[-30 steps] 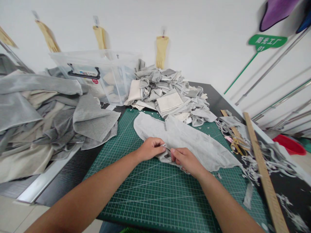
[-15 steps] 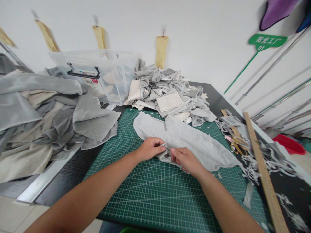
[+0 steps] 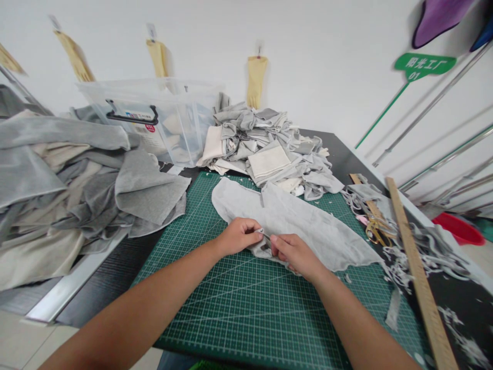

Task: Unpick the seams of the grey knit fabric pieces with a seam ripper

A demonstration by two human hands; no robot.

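Observation:
A light grey piece of cloth [image 3: 300, 216] lies spread over a green cutting mat [image 3: 239, 308]. At its near edge my left hand [image 3: 241, 236] is closed, pinching a bunched bit of the cloth between thumb and forefinger. Just to the right, my right hand [image 3: 290, 252] is closed round a thin, dark metal tool [image 3: 266, 237]. The tool's tip meets the cloth at my left fingertips; its kind is hidden by my fingers. Both hands rest low over the mat, a small gap between them.
A heap of grey and cream cloths [image 3: 77, 180] fills the left. Behind the mat are a clear plastic bin [image 3: 181, 128] and another cloth pile [image 3: 265, 154]. At right lie gold-handled scissors [image 3: 375, 234], a wooden ruler [image 3: 418, 272] and fabric scraps [image 3: 398, 264].

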